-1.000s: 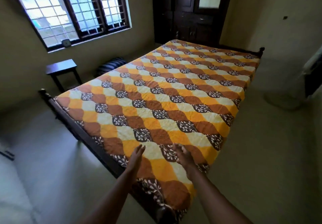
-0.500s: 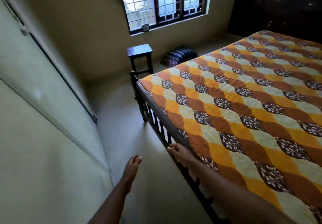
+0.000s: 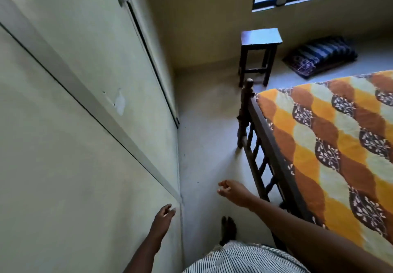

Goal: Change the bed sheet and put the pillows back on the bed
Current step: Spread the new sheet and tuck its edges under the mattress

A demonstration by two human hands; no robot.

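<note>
The bed sheet (image 3: 331, 145), patterned in orange, brown and cream, lies spread flat over the bed at the right. The dark wooden bed frame (image 3: 274, 151) runs along its near end. A dark striped pillow (image 3: 323, 55) lies on the floor beyond the bed, under the window. My left hand (image 3: 162, 217) hangs in the air near the wall with relaxed fingers and holds nothing. My right hand (image 3: 232, 192) is over the floor, left of the bed frame, its fingers loosely curled and empty.
A pale wall with a closed door (image 3: 89, 102) fills the left. A narrow strip of floor (image 3: 208, 134) runs between wall and bed. A dark wooden stool (image 3: 260, 47) stands at the bed's far corner. My bare foot (image 3: 228, 228) is on the floor below.
My view has swung left, away from the bed toward the wall. Both hands have left the sheet; the right hand came off the bed frame and now hangs over the floor.
</note>
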